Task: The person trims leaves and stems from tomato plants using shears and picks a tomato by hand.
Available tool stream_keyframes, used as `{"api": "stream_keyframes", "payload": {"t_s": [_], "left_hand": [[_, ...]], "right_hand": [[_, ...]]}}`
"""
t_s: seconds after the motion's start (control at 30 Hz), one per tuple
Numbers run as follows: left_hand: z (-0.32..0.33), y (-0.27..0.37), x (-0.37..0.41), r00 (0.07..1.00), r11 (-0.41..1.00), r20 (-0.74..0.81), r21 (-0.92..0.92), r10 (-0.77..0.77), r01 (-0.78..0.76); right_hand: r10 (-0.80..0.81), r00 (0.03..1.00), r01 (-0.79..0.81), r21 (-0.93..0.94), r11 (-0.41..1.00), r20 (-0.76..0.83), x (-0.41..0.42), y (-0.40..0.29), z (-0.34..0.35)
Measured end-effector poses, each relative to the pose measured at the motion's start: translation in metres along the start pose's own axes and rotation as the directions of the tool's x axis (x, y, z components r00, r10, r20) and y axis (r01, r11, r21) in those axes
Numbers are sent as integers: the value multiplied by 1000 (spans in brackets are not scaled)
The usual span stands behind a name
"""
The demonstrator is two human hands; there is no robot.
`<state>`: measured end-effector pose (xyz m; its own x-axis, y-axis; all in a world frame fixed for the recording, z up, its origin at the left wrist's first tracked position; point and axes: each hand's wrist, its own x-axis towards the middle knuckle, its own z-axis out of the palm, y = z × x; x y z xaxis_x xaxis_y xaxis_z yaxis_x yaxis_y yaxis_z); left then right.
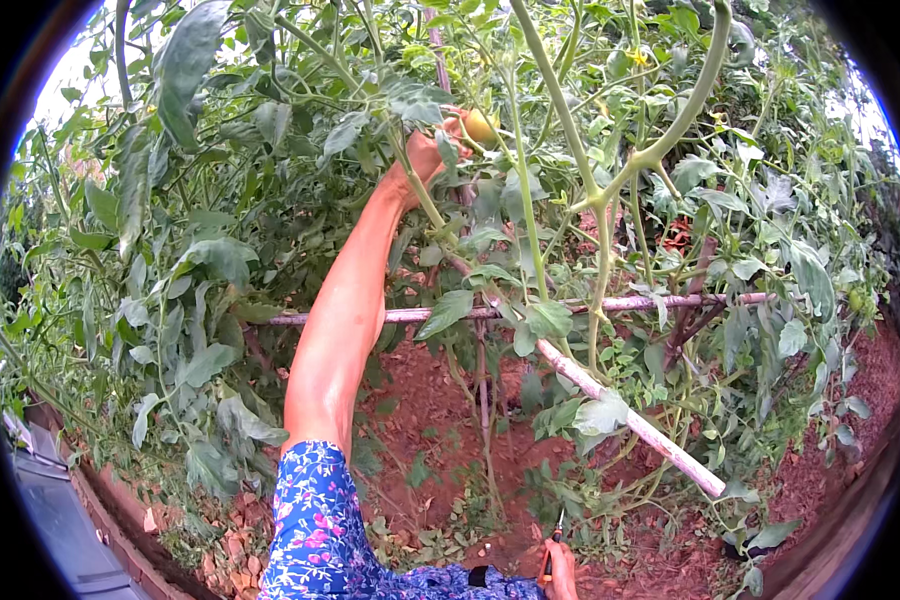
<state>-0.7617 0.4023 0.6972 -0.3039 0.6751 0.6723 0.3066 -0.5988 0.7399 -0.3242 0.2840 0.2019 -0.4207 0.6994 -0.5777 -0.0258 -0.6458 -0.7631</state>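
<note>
My left arm reaches up into tall tomato plants, and my left hand [426,156] is at a yellowish-orange tomato [481,128]. The fingers meet the fruit's left side; leaves partly cover them, so their grip is unclear. A leafy tomato stem [420,187] crosses in front of the wrist. Low down, near the bottom edge, my right hand [561,571] holds a pair of garden snips [547,561] with orange and black handles. Their narrow metal tip points upward, close to low foliage.
A horizontal wooden pole [630,303] runs behind my forearm. A slanting pole [637,424] comes down toward the lower right. Thick forked stems [604,196] stand in front. Reddish soil [435,420] lies below, with stones [232,559] and a low edging [112,525] at lower left.
</note>
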Motion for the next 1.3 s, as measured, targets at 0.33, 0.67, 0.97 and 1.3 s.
{"api": "stream_keyframes", "payload": {"t_s": [0.33,0.67,0.97,1.3], "left_hand": [[2,-33,27,921,760,107,534,374,-370],[13,-40,30,923,772,-128,595,364,-222],[7,-34,14,998,978,58,-208,15,-3],[13,-72,39,992,850,93,-526,88,-26]], "right_hand": [[-1,1000,-1,-87,996,-22,15,-28,30],[20,1000,-19,-69,997,23,12,-22,22],[23,1000,-23,-109,994,5,15,-33,16],[-30,999,25,-151,988,-27,21,-28,3]]}}
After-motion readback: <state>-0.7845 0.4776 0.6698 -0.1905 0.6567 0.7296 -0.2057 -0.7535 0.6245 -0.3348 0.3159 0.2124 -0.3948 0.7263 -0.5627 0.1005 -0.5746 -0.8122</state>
